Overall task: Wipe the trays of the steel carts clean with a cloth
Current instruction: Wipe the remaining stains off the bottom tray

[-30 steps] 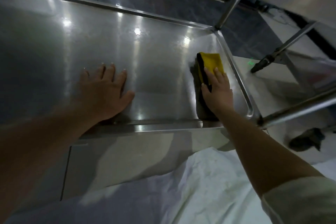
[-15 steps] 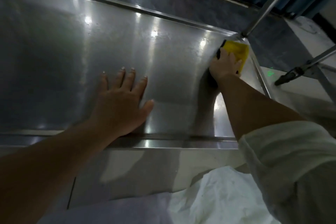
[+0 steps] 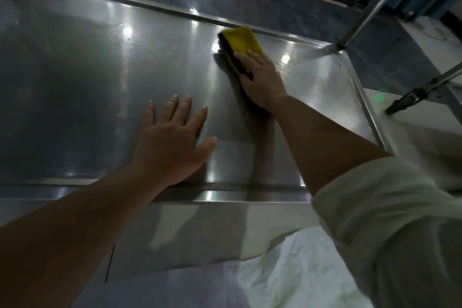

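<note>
Stood over the steel tray [image 3: 75, 77], mid-wipe. Pressed the yellow cloth [image 3: 242, 41], dark along its left edge, onto the tray floor with the right hand [image 3: 262, 81]: fingers straight and laid flat over the cloth's near end, nothing plainly curled round it. Found the cloth at about 1 o'clock on the tray, just short of the far rim and well left of the corner post [image 3: 370, 7] at 2 o'clock. Braced with the left hand [image 3: 172, 142] at 6 o'clock, palm down on bare steel, fingers spread and relaxed, grasping nothing, heel of the hand at the near rim. Wore a pale sleeve [image 3: 375, 220] pushed up on the right forearm.

Judged the job partway through on this tray. Saw a soft sheen and faint streaks over the stretch from 2 to 4 o'clock, likely already covered. Saw small specks around 11 o'clock, probably not yet reached. Could not tell clean from dirty in the dim left half at 9 o'clock. Reckoned the middle and left of the floor, plus the patch under the bracing hand, remained to be wiped. Saw no other tray clearly, only steel framing [image 3: 425, 87] at 3 o'clock, so could not judge any other trays.
</note>
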Demonstrator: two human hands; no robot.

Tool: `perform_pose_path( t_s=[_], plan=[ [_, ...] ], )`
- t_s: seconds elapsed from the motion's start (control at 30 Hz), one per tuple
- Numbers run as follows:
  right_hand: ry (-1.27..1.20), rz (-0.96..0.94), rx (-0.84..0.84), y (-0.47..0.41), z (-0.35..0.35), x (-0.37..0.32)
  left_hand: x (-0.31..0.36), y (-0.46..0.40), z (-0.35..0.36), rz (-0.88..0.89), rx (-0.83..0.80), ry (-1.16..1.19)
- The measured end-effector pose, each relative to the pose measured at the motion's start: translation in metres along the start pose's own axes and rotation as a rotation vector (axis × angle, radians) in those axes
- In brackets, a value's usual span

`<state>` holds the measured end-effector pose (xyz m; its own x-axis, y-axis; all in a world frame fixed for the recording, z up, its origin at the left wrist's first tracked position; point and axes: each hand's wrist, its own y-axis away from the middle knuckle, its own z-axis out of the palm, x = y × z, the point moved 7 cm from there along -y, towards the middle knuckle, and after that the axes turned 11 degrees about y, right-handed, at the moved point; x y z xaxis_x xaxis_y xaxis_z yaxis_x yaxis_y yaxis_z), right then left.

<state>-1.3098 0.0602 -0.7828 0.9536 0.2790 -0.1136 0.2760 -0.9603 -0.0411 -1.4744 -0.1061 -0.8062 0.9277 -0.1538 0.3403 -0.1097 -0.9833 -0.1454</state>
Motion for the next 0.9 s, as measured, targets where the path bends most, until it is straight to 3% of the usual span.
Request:
perform_pose_path(
  t_s=[0.2,0.33,0.53,0.73,0.9],
  plan=[
    [0.018,0.511,0.089,0.117,-0.023,0.140,-0.001,-0.002,0.004,0.006,0.017,0.037],
    [0.094,0.709,0.097,0.189,-0.030,0.175,0.000,-0.002,0.004,0.007,-0.014,0.043],
    [0.065,0.858,0.130,0.199,-0.024,0.132,-0.020,0.004,-0.019,0.140,-0.077,0.000],
    [0.049,0.921,0.120,0.158,-0.015,0.083,-0.134,0.040,-0.058,-0.073,0.008,0.006],
    [0.013,0.724,0.106,0.079,-0.002,0.002,-0.157,0.060,-0.068,-0.066,0.082,0.059]
  ],
)
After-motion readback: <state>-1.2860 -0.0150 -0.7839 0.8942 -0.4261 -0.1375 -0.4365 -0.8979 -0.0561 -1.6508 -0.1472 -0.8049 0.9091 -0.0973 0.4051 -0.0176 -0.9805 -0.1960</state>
